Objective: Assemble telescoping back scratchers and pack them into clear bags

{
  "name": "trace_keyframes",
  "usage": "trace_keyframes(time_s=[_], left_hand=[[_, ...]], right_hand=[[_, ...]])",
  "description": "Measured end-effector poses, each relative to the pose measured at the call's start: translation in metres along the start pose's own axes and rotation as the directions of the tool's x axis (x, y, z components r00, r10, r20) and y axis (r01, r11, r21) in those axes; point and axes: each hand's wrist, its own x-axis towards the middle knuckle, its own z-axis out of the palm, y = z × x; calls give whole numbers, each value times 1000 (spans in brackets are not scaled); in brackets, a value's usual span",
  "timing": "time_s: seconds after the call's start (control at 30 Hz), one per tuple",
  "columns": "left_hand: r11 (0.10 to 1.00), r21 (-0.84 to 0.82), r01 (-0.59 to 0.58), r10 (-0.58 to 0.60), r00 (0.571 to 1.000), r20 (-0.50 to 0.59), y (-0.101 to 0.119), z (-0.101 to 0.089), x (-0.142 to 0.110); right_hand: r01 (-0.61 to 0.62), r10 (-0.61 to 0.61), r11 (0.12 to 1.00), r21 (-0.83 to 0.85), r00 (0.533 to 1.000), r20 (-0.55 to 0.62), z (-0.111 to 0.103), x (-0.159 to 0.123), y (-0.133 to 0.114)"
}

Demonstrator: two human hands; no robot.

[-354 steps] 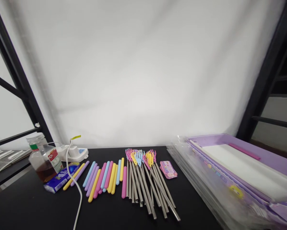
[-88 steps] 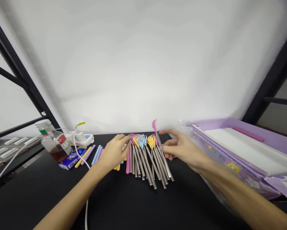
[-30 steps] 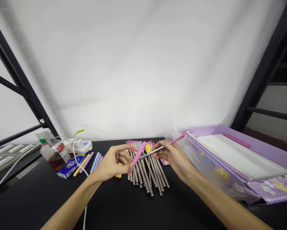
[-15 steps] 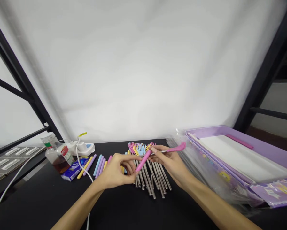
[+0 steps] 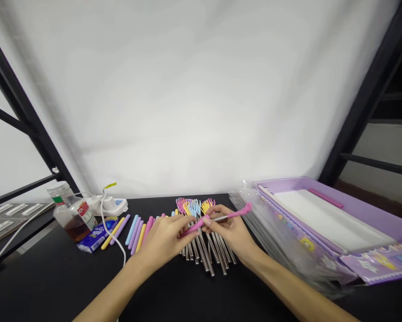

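Note:
My left hand (image 5: pixel 165 239) is closed around a pink sleeve (image 5: pixel 193 226) and holds it against the metal rod of a pink-headed stick (image 5: pixel 236 213). My right hand (image 5: pixel 228 230) pinches that stick by its rod, with the pink claw-shaped head pointing right. Both hands hover above a pile of metal sticks with coloured heads (image 5: pixel 199 232) lying on the black table (image 5: pixel 53 277). Loose pastel sleeves (image 5: pixel 137 228) lie just left of my left hand.
A bottle of brown liquid (image 5: pixel 71 214), a blue tissue packet (image 5: pixel 95 235) and a white power strip (image 5: pixel 109 205) with a cable sit at the left. A stack of clear bags (image 5: pixel 281 237) and a purple tray (image 5: pixel 362 219) fill the right. Black frame bars stand on both sides.
My hands have come closer together and lower. The pink sleeve now sits further along the stick's rod than half a second ago.

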Motion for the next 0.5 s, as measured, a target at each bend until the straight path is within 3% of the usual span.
trace_keyframes(time_s=[0.13, 0.27, 0.4, 0.5], left_hand=[[985, 170, 39, -52, 996, 73, 4, -5, 5], [972, 167, 165, -187, 975, 123, 4, -12, 15], [975, 122, 184, -200, 971, 134, 5, -9, 21], [979, 156, 131, -148, 983, 104, 6, -5, 22]], right_hand=[[19, -21, 1000, -25, 997, -79, -3, 3, -8], [84, -72, 995, 55, 978, -196, -13, 6, -20], [117, -75, 976, 184, 972, -221, -19, 8, -27], [80, -39, 976, 204, 980, -196, -20, 9, -28]])
